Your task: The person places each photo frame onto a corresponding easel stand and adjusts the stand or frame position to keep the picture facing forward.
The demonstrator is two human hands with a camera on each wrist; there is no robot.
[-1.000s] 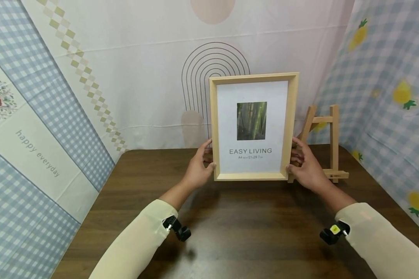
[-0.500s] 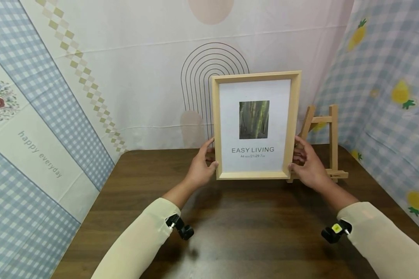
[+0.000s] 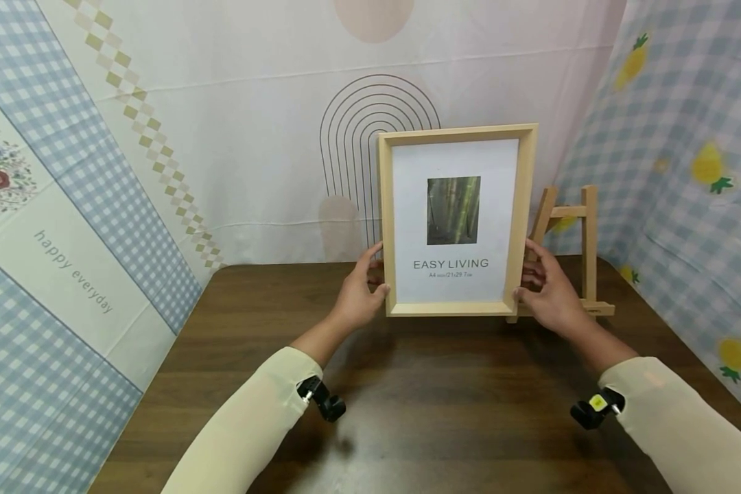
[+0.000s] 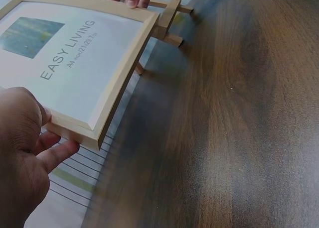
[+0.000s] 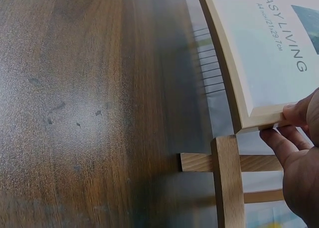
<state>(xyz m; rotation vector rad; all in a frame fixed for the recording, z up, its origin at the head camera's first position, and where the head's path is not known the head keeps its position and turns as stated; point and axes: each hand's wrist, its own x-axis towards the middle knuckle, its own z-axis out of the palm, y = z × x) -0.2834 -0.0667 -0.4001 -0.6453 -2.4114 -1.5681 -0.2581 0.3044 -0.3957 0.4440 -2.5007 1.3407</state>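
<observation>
Pale cream sleeves are looking plain; a small black device is sticking out by the left cuff, while its black counterpart by the right cuff is bearing a yellow sticker, each showing a silvery pin

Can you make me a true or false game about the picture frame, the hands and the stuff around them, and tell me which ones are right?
1. The left hand and the right hand both hold the picture frame. True.
2. In the head view, the wooden easel is on the left side of the frame. False: the wooden easel is on the right.
3. The big words say "HAPPY LIVING". False: the white sheet says "EASY LIVING".
4. The little picture shows tall green stalks. True.
5. The frame is held face down. False: it is upright, with its front facing the head camera.
6. The table is brown. True.
</observation>
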